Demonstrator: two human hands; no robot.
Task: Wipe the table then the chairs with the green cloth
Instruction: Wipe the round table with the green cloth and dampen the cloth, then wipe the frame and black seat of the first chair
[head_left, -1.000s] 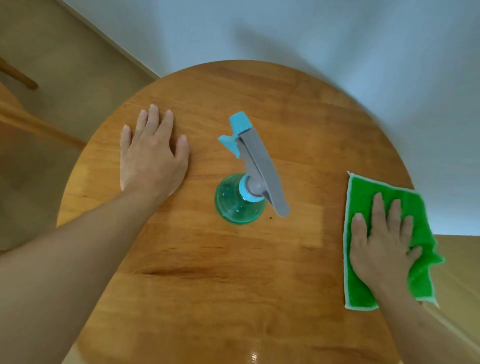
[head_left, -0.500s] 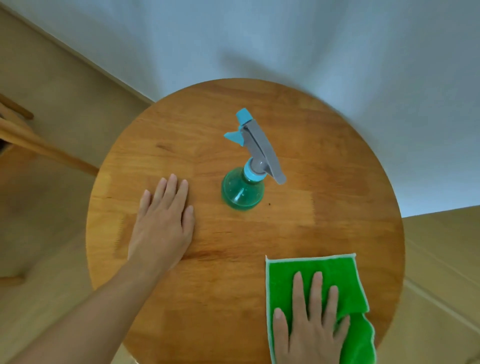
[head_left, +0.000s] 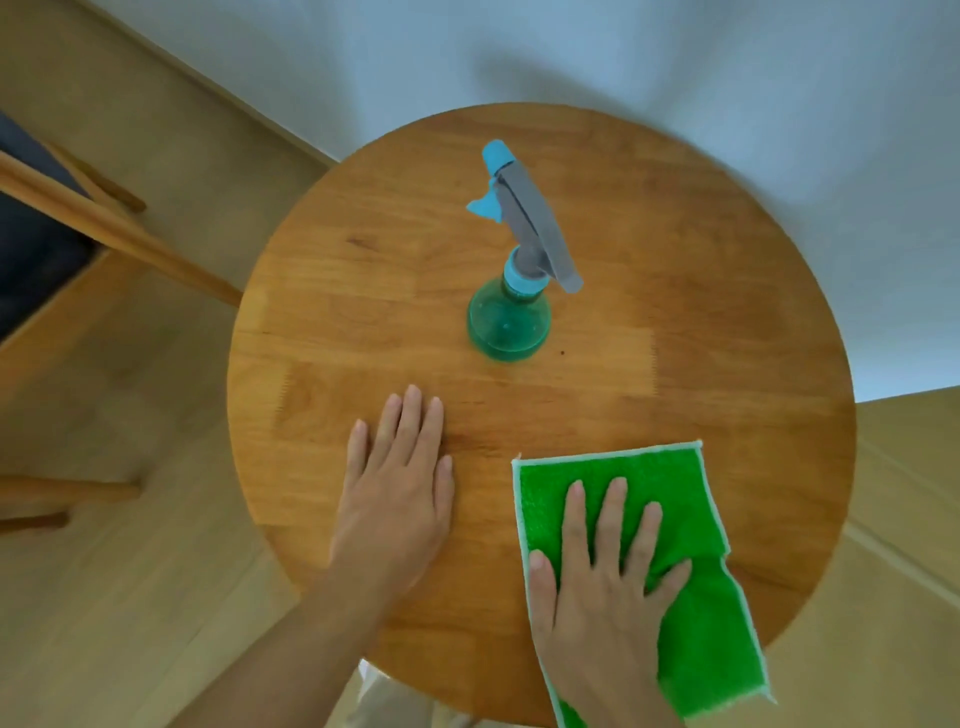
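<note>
We see a round wooden table (head_left: 363, 291) with a wooden chair (head_left: 104, 228) at its left and a teal spray bottle (head_left: 511, 317) upright near its centre. Our right hand (head_left: 605, 582) presses flat, fingers spread, on the green rectangular cloth (head_left: 680, 499) at the table's near right edge; our left hand (head_left: 397, 499) lies flat, holding nothing, just beside it.

Smooth wooden table (head_left: 363, 291), fuzzy green cloth (head_left: 670, 493), translucent plastic spray bottle (head_left: 506, 325)
</note>
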